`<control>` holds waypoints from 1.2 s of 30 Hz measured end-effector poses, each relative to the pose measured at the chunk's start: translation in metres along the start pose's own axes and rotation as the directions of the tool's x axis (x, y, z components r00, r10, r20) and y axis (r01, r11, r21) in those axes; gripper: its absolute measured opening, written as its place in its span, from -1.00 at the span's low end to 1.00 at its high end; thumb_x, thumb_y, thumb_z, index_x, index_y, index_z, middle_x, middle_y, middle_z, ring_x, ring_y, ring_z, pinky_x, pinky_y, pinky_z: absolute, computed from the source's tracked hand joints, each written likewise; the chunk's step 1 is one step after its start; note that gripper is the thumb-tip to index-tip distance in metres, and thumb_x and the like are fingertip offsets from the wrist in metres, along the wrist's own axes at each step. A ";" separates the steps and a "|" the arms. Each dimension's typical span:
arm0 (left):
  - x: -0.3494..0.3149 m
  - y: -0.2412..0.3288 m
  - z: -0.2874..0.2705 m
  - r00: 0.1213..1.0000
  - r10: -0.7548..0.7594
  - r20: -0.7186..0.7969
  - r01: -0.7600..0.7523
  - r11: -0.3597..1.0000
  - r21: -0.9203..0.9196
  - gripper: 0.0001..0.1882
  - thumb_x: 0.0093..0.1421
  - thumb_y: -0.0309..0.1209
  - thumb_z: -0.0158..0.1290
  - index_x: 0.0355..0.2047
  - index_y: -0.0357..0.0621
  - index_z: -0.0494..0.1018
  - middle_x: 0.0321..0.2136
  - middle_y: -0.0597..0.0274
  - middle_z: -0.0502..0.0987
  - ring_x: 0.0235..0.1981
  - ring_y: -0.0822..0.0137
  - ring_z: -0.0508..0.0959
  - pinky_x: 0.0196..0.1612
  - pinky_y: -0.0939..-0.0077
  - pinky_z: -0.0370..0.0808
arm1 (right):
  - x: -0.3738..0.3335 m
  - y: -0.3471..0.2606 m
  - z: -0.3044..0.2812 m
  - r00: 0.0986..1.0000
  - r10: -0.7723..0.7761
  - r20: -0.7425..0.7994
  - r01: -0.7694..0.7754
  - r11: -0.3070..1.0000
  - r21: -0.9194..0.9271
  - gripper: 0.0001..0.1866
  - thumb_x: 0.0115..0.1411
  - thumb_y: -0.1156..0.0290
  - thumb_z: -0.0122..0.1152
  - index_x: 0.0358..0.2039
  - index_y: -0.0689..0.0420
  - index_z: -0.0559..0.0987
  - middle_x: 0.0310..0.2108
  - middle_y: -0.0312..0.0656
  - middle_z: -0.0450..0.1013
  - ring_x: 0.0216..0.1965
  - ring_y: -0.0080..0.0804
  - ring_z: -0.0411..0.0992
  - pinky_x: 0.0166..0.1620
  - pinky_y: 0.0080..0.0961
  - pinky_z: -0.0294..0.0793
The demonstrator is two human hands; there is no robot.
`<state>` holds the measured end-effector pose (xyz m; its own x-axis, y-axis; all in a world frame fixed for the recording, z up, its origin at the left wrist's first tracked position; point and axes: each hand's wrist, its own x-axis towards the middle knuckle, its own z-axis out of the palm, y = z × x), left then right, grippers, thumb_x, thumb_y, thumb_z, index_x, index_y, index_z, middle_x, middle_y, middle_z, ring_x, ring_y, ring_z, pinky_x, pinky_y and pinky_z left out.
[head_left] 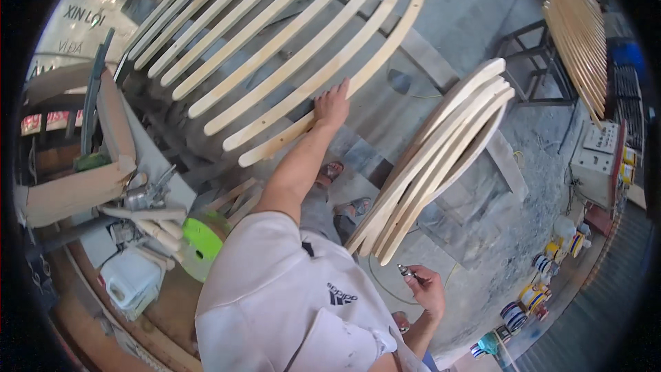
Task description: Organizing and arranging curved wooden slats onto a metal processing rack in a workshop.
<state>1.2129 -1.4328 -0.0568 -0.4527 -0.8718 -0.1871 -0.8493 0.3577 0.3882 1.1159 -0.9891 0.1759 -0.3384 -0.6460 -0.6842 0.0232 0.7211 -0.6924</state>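
A row of long, curved, pale wooden slats [255, 81] lies side by side at the upper left. My left hand [332, 105] reaches out to the nearest one, a curved wooden slat [385, 52], with its fingers closed over it near the middle. Down at the lower right, my right hand [428, 293] is closed around a small silver metal tool [406, 271] with a narrow tip; its rear part is hidden in my palm. Ahead of that hand stands a bundle of similar curved slats [447, 145], their near ends just beyond the tool.
A cardboard box [76, 189], a white jug [131, 279] and a bright green disc [200, 250] are at the left. Paint cans [533, 296] line the right, near a control box [597, 162]. More slats [577, 34] lean on a dark metal frame [533, 55]. A thin hose [385, 291] loops across the floor.
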 end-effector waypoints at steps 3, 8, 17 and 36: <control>0.004 -0.001 0.007 1.000 -0.016 0.004 0.016 1.000 -0.001 -0.32 0.19 -0.26 0.11 0.31 0.18 0.16 0.03 0.14 0.47 0.00 -0.04 0.50 0.01 -0.05 0.42 | 0.001 0.012 -0.007 0.996 -0.081 0.031 0.082 0.996 -0.019 -0.85 0.10 0.56 0.32 -0.33 0.34 0.58 -0.38 -0.11 0.56 -0.42 -0.44 0.41 -0.33 -0.51 0.39; -0.018 0.039 0.003 0.961 0.145 -0.236 -0.110 0.981 0.158 -0.28 0.14 -0.15 0.15 0.29 0.06 0.19 0.06 0.10 0.43 0.09 0.02 0.41 0.08 -0.06 0.33 | -0.005 0.029 -0.016 0.996 -0.089 0.014 0.089 0.996 -0.023 -0.85 0.10 0.55 0.32 -0.33 0.32 0.58 -0.44 -0.05 0.51 -0.47 -0.41 0.40 -0.37 -0.48 0.39; -0.121 0.185 0.053 0.963 0.146 0.225 -0.061 0.936 -0.346 -0.44 0.08 -0.15 0.18 -0.01 -0.27 0.41 -0.09 -0.19 0.52 0.02 -0.19 0.47 0.05 0.02 0.42 | -0.017 0.068 -0.026 0.993 -0.116 -0.022 0.116 0.993 0.027 -0.87 0.12 0.52 0.30 -0.34 0.31 0.58 -0.47 -0.06 0.47 -0.50 -0.32 0.36 -0.37 -0.43 0.38; -0.106 0.133 -0.014 0.991 0.129 -0.032 -0.132 0.927 -0.352 -0.38 0.19 -0.24 0.10 0.27 0.04 0.29 0.01 -0.03 0.43 0.03 -0.06 0.45 0.10 0.17 0.38 | -0.034 0.134 -0.054 0.982 -0.181 -0.050 0.184 0.981 0.059 -0.88 0.12 0.55 0.29 -0.40 0.35 0.56 -0.34 -0.10 0.55 -0.38 -0.35 0.44 -0.28 -0.45 0.40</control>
<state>1.1514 -1.2974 0.0275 -0.5493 -0.8288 -0.1065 -0.6317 0.3285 0.7022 1.0799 -0.8572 0.1184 -0.3837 -0.7526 -0.5352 0.0159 0.5741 -0.8186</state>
